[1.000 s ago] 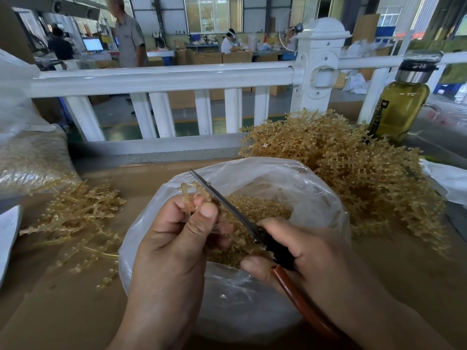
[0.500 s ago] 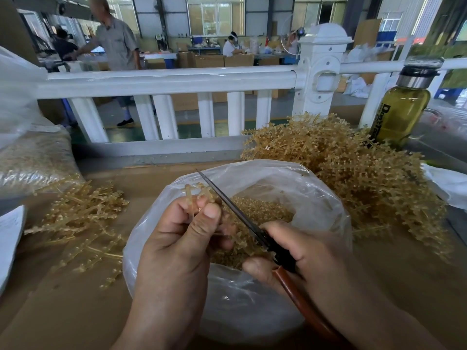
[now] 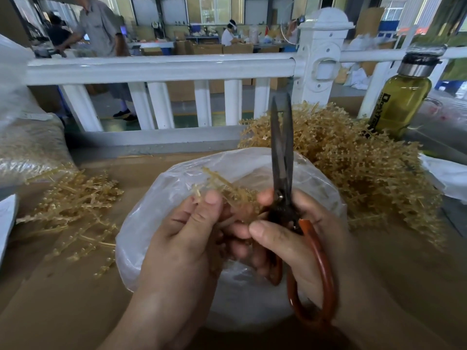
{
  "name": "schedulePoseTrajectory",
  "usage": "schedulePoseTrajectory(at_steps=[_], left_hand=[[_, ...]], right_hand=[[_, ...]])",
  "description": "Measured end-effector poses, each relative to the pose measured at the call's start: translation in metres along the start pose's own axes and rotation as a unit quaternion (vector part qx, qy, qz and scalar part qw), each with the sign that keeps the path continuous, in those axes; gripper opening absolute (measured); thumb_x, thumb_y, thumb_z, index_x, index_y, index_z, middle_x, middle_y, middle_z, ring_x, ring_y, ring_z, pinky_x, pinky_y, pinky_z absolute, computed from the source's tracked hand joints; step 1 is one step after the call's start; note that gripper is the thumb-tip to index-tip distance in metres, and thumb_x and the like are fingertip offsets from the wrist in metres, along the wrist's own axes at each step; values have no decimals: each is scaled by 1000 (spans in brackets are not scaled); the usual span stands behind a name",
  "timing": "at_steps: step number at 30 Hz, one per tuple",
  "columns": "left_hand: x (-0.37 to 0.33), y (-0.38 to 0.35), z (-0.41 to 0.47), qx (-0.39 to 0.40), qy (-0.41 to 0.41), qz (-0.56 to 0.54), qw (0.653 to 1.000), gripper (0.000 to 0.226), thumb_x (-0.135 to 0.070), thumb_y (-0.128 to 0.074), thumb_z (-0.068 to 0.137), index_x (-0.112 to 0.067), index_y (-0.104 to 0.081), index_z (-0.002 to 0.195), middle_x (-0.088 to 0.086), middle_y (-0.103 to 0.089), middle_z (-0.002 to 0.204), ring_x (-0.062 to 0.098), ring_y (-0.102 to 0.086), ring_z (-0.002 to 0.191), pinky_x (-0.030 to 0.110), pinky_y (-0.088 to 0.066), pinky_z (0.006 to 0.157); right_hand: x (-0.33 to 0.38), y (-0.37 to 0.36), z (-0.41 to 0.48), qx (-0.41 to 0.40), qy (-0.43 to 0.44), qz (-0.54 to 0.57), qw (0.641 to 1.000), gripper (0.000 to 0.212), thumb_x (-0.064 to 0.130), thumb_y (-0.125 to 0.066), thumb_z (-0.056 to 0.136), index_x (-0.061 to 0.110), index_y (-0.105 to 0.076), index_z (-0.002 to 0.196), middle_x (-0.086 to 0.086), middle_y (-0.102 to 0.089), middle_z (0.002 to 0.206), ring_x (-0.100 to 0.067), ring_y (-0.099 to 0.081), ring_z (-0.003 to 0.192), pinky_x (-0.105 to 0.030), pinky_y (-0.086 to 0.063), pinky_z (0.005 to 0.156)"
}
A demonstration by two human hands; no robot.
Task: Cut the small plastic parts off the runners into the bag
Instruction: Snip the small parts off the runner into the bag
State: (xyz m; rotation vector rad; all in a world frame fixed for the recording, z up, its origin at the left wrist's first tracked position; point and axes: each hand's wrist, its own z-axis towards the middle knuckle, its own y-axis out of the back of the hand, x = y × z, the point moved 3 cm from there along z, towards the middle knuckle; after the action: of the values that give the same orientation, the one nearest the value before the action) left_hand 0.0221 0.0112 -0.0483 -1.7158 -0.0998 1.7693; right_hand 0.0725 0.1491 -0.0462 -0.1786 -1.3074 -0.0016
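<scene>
Head camera, facing forward and down
It is looking from close above the left hand (image 3: 182,243), right hand (image 3: 305,238) and bench (image 3: 50,311).

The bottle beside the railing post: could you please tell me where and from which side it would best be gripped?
Probably round the upper clear body of the bottle, just below its metal collar, coming from the near side. It stands roughly upright, its foot is hidden behind the pile of runners, and the railing blocks the far side.
</scene>
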Motion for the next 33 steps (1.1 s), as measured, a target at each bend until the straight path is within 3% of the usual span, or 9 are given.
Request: schedulePoseTrajectory(at_steps=[6, 9, 12, 14, 19, 22, 26, 29, 33], left_hand=[[3, 6, 3, 50, 81, -75, 993, 26, -9, -68, 70, -1, -77, 93, 28, -73, 97, 29, -75, 80, 31, -60, 66], [10, 6, 1, 63, 124, -35, 990, 29, -10, -72, 69, -1, -77, 97, 29, -72, 107, 31, -76, 88, 31, -61, 65], [11, 5, -2, 53, 140, 5, 989, 9, -9, -75, 71, -13, -77, 78, 22, -73, 88, 25, -75, 70, 30, -58, 52], [11, 4, -2, 41, 132, 11, 990, 21, 2, -82, 66, -17, -75, 70, 16, -70, 76, 20, -70, 58, 27, -55, 46], [-4, 10, 3, -35, 15, 15, 999, 11, -23, -77, 61, -20, -69, 68, 7, -68, 70, 13, -67, 57, 22, -52, 47], [-19, 21, 6, -84, -80, 34, 993, 11, -29, -76, 66, -24, -67, 68, 4, -70, 74, 13, -67, 64, 21, -50, 52], [-33, 33, 6, -125, -150, 90, 977, 11, -29, -75, 80, -26, -66, 75, 6, -73, 84, 14, -67, 70, 20, -51, 55], [-38, 37, 5, -145, -183, 127, 964, 14, -30, -74, 86, -28, -65, 76, 8, -73, 86, 15, -66, 73, 21, -50, 55], [-41, 41, 7, -160, -206, 123, 957, 11, -27, -70, 87, -28, -65, 78, 7, -73, 87, 16, -69, 76, 22, -51, 56]], right_hand=[[1, 8, 6, -77, 35, 52, 995, 20, 9, -68, 83, 26, -65, 95, -6, -61, 58, -19, -58, 45, -27, -46, 42], [3, 11, 6, -96, 38, 66, 992, 20, 8, -67, 83, 23, -65, 95, -12, -57, 56, -21, -56, 43, -26, -47, 43], [4, 11, 5, -102, 50, 74, 991, 20, 9, -68, 82, 24, -66, 96, -11, -57, 63, -20, -60, 49, -27, -49, 47], [5, 12, 4, -108, 62, 62, 990, 21, 12, -70, 81, 26, -66, 97, -11, -58, 69, -20, -61, 51, -29, -51, 48], [11, 17, 3, -84, 58, -34, 994, 33, 46, -79, 76, 35, -63, 102, -7, -63, 72, -21, -64, 57, -26, -51, 54], [15, 22, 2, -63, 60, -195, 977, 54, 79, -65, 67, 46, -60, 109, 2, -65, 74, -11, -65, 61, -22, -50, 58], [18, 21, 1, 18, 68, -321, 944, 54, 85, -57, 70, 53, -58, 114, 6, -64, 82, -5, -66, 66, -11, -50, 61], [12, 20, 1, 60, 17, -332, 941, 66, 91, -59, 61, 58, -57, 119, 4, -66, 82, -7, -68, 68, -29, -57, 68], [11, 19, 1, 96, -1, -402, 910, 67, 92, -58, 58, 59, -56, 116, 14, -65, 85, -2, -66, 68, -16, -51, 61]])
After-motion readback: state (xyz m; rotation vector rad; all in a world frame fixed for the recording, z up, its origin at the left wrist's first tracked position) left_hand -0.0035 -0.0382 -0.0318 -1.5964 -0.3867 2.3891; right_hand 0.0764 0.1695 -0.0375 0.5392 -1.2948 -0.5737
